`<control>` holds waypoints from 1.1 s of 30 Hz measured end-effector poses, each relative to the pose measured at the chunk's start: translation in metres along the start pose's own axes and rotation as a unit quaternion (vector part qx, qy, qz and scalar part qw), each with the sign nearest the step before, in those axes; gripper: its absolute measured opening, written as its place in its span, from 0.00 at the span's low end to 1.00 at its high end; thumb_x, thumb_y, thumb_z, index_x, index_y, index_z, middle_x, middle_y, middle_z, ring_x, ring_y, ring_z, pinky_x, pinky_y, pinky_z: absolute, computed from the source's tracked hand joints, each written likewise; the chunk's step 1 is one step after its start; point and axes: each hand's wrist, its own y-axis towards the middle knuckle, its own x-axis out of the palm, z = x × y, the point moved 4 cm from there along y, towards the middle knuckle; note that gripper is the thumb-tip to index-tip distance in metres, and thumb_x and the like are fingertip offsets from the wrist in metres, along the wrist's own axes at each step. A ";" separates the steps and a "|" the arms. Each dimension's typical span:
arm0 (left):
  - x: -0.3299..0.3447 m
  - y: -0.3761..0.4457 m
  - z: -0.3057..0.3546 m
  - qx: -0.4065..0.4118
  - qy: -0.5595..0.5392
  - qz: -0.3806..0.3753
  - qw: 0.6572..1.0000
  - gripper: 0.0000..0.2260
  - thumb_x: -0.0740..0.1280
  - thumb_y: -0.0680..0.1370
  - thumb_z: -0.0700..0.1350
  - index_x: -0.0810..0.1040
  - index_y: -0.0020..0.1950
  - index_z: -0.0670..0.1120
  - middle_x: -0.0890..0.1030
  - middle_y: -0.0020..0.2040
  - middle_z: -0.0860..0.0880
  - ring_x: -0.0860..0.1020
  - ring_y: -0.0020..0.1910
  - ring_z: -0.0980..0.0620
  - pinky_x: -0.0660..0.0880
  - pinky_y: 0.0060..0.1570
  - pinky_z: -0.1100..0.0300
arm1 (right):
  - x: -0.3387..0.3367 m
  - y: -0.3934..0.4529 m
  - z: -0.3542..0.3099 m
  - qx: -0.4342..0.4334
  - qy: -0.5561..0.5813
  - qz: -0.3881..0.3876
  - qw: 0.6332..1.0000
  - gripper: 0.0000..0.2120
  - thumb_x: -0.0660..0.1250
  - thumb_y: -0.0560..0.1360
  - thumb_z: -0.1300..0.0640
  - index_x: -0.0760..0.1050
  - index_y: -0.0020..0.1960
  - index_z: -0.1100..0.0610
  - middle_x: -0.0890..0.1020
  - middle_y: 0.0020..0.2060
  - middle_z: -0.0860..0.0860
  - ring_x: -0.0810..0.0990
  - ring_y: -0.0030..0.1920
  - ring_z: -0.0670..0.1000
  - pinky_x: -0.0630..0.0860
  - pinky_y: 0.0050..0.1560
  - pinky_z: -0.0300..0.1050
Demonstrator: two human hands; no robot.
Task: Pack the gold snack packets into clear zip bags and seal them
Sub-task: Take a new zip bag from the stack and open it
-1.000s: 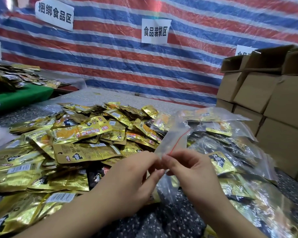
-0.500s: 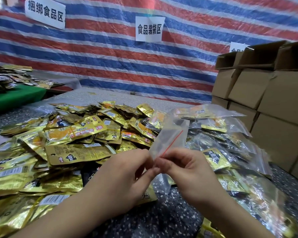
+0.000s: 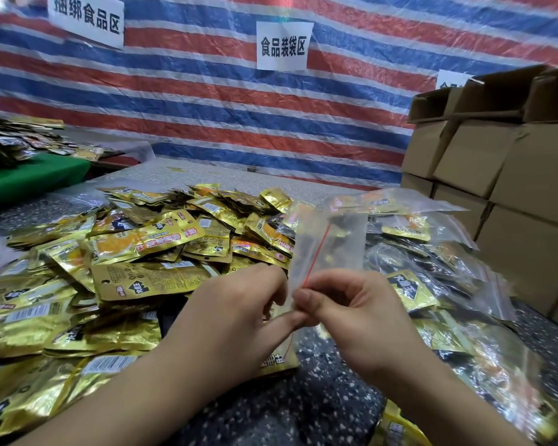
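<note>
A clear zip bag (image 3: 332, 246) with a thin red line at its mouth stands up between my hands. My left hand (image 3: 236, 313) and my right hand (image 3: 351, 313) both pinch its lower edge with thumb and fingertips, the two hands almost touching. The bag looks empty and see-through. A big heap of loose gold snack packets (image 3: 142, 246) spreads across the table to the left, just beyond my left hand. Filled clear zip bags (image 3: 432, 252) with gold packets inside lie piled to the right of my right hand.
Stacked cardboard boxes (image 3: 503, 175) stand along the right. A green table (image 3: 29, 178) with more packets is at far left. A striped tarp wall (image 3: 207, 101) with white signs closes off the back. The speckled dark tabletop (image 3: 303, 407) shows in front.
Both hands keep hold of the bag and have shifted only a little; their fingertips have drawn closer at the bag's edge. The camera has tilted slightly.
</note>
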 end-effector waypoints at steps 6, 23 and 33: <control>0.001 0.000 0.001 0.025 -0.028 -0.003 0.999 0.16 0.65 0.73 0.60 0.72 0.34 0.50 0.67 0.30 0.59 0.65 0.28 0.60 0.65 0.27 0.61 | 0.001 -0.002 0.000 0.003 0.007 -0.007 1.000 0.12 0.72 0.74 0.65 0.83 0.35 0.52 0.85 0.33 0.50 0.81 0.34 0.43 0.75 0.37 0.34; 0.006 0.000 -0.001 -0.023 -0.114 -0.042 0.992 0.08 0.66 0.78 0.48 0.83 0.44 0.48 0.77 0.31 0.57 0.73 0.32 0.61 0.65 0.31 0.68 | -0.009 0.001 -0.001 0.014 -0.004 -0.007 1.000 0.09 0.74 0.73 0.58 0.82 0.34 0.54 0.83 0.29 0.50 0.79 0.29 0.42 0.73 0.31 0.34; 0.001 0.000 -0.024 -0.164 -0.092 0.052 0.981 0.12 0.58 0.80 0.54 0.77 0.45 0.50 0.75 0.30 0.54 0.72 0.26 0.57 0.62 0.26 0.62 | -0.051 0.010 0.014 0.014 -0.057 0.201 0.978 0.12 0.65 0.73 0.61 0.68 0.33 0.62 0.75 0.24 0.60 0.76 0.23 0.49 0.70 0.25 0.41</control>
